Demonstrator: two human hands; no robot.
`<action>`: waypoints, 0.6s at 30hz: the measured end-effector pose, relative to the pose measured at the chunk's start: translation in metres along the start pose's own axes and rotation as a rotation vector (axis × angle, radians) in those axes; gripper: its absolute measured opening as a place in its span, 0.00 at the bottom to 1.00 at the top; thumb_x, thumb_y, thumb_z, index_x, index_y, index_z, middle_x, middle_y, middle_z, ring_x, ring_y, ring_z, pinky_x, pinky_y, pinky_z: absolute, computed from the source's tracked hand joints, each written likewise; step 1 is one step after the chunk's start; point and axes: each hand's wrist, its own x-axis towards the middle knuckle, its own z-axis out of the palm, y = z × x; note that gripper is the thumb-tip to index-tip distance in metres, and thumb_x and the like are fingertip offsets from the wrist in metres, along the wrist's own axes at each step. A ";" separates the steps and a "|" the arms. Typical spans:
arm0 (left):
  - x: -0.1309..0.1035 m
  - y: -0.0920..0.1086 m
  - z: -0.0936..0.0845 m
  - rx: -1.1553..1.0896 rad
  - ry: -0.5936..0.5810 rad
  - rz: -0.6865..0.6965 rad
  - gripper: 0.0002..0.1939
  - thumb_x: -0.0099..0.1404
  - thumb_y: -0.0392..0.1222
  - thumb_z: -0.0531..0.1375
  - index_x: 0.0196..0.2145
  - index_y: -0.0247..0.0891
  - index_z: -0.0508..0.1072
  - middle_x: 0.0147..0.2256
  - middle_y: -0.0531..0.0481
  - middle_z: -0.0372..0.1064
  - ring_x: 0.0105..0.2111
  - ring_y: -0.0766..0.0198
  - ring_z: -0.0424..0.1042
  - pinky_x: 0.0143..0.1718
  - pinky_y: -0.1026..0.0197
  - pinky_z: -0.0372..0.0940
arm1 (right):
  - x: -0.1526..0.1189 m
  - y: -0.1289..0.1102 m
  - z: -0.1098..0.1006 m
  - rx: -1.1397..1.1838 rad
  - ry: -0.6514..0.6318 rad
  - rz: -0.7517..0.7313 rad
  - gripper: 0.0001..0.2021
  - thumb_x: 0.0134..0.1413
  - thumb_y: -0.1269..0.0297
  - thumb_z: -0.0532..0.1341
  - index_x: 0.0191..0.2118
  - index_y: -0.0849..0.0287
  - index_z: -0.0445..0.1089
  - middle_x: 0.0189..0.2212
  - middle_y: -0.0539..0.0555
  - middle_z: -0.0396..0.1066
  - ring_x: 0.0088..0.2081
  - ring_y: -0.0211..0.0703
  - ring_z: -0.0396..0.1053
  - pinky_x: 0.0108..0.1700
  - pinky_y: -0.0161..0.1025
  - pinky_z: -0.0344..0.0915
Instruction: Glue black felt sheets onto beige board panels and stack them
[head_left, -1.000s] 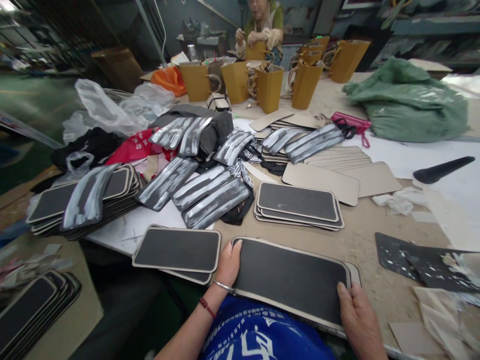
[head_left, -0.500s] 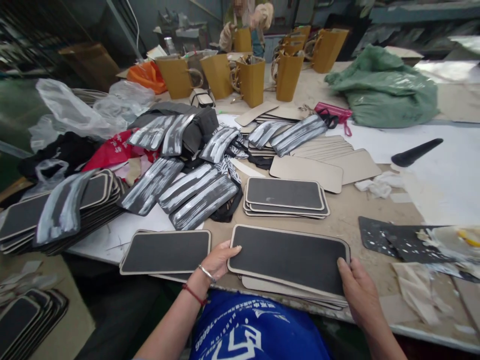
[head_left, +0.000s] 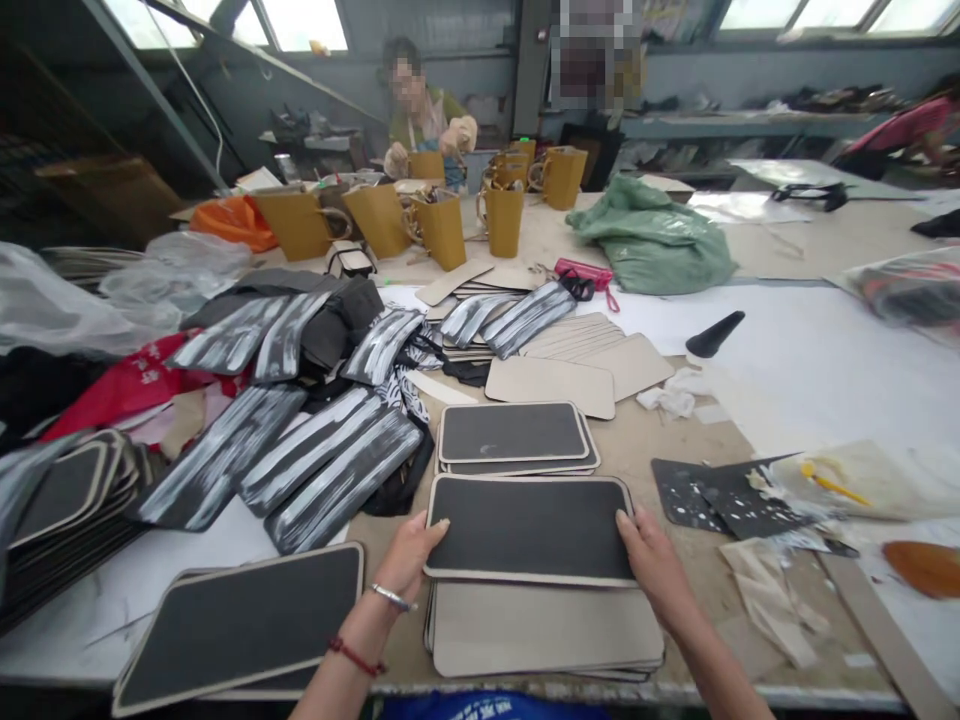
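A black rectangular panel with a beige border (head_left: 529, 528) is held level between my two hands. My left hand (head_left: 411, 560) grips its left end, thumb on top; my right hand (head_left: 651, 560) grips the right end the same way. Under the panel's near edge lies a stack of plain beige panels (head_left: 544, 630). Just beyond it sits a small stack of similar black panels (head_left: 514, 432). More black panels (head_left: 247, 625) lie at the table's front, left of my left hand.
Black strips streaked with white glue (head_left: 345, 470) cover the left side. Mustard-coloured pitcher-like containers (head_left: 440, 230) stand at the back, before a co-worker (head_left: 427, 115). A green bag (head_left: 652, 240), a black tapered object (head_left: 716, 335) and glue-spotted black sheets (head_left: 720, 495) lie rightward.
The held panel has moved forward, away from my body, uncovering more of the beige stack beneath. It now sits closer to the black stack beyond. My view has tilted up and turned right.
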 end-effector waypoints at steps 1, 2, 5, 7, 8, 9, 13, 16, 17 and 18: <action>0.008 0.009 0.003 0.025 0.001 0.029 0.23 0.39 0.46 0.68 0.33 0.31 0.71 0.29 0.44 0.75 0.31 0.56 0.74 0.36 0.57 0.67 | 0.013 -0.007 0.000 -0.012 0.005 -0.038 0.17 0.46 0.47 0.50 0.29 0.56 0.64 0.31 0.56 0.70 0.39 0.50 0.66 0.40 0.42 0.63; 0.018 0.019 0.006 0.057 0.000 0.060 0.23 0.40 0.46 0.67 0.34 0.31 0.70 0.29 0.44 0.75 0.31 0.56 0.74 0.36 0.56 0.67 | 0.027 -0.015 0.001 -0.029 0.010 -0.080 0.17 0.47 0.48 0.49 0.29 0.56 0.63 0.30 0.55 0.70 0.38 0.49 0.66 0.39 0.42 0.63; 0.051 0.045 0.011 0.288 0.063 0.172 0.19 0.47 0.47 0.63 0.35 0.32 0.70 0.31 0.44 0.75 0.33 0.55 0.73 0.37 0.56 0.67 | 0.071 -0.033 0.005 -0.121 -0.019 -0.179 0.16 0.50 0.49 0.47 0.30 0.56 0.62 0.29 0.54 0.69 0.35 0.46 0.66 0.38 0.40 0.62; 0.072 0.055 0.012 0.498 0.183 0.240 0.14 0.49 0.45 0.60 0.33 0.34 0.70 0.33 0.43 0.75 0.36 0.54 0.72 0.39 0.56 0.65 | 0.098 -0.037 0.010 -0.172 -0.047 -0.185 0.15 0.50 0.52 0.48 0.31 0.57 0.64 0.30 0.55 0.69 0.35 0.46 0.66 0.38 0.39 0.61; 0.081 0.056 0.012 0.587 0.249 0.263 0.12 0.49 0.43 0.60 0.32 0.34 0.70 0.34 0.42 0.74 0.38 0.53 0.72 0.41 0.56 0.64 | 0.109 -0.037 0.013 -0.186 -0.052 -0.172 0.14 0.49 0.54 0.49 0.33 0.58 0.64 0.32 0.57 0.70 0.36 0.46 0.66 0.39 0.40 0.61; 0.088 0.056 0.012 0.666 0.308 0.276 0.11 0.48 0.42 0.59 0.31 0.34 0.69 0.35 0.41 0.74 0.40 0.52 0.71 0.43 0.56 0.63 | 0.118 -0.034 0.017 -0.196 -0.048 -0.151 0.14 0.48 0.55 0.51 0.34 0.59 0.65 0.33 0.58 0.70 0.37 0.47 0.67 0.40 0.40 0.61; 0.105 0.041 0.010 0.885 0.432 0.263 0.13 0.48 0.42 0.60 0.32 0.34 0.69 0.36 0.38 0.73 0.44 0.50 0.69 0.44 0.57 0.61 | 0.137 -0.022 0.033 -0.230 -0.061 -0.059 0.15 0.47 0.58 0.54 0.36 0.62 0.67 0.33 0.60 0.70 0.38 0.49 0.67 0.41 0.41 0.60; 0.110 0.034 0.008 0.902 0.438 0.231 0.14 0.49 0.46 0.60 0.32 0.34 0.69 0.34 0.38 0.73 0.44 0.48 0.69 0.43 0.56 0.61 | 0.143 -0.021 0.041 -0.229 -0.108 -0.017 0.16 0.47 0.53 0.55 0.34 0.61 0.68 0.31 0.57 0.71 0.36 0.47 0.68 0.39 0.39 0.60; 0.113 0.033 0.007 0.897 0.436 0.214 0.14 0.49 0.47 0.60 0.31 0.34 0.69 0.34 0.38 0.73 0.43 0.47 0.69 0.42 0.56 0.60 | 0.144 -0.021 0.043 -0.228 -0.119 0.000 0.17 0.46 0.51 0.56 0.33 0.61 0.68 0.30 0.56 0.71 0.35 0.47 0.68 0.38 0.39 0.60; 0.115 0.033 0.005 0.885 0.427 0.193 0.14 0.49 0.48 0.60 0.30 0.35 0.69 0.33 0.38 0.72 0.43 0.46 0.69 0.42 0.55 0.60 | 0.147 -0.023 0.044 -0.227 -0.129 0.019 0.18 0.45 0.49 0.57 0.31 0.61 0.68 0.28 0.56 0.70 0.33 0.47 0.68 0.36 0.39 0.60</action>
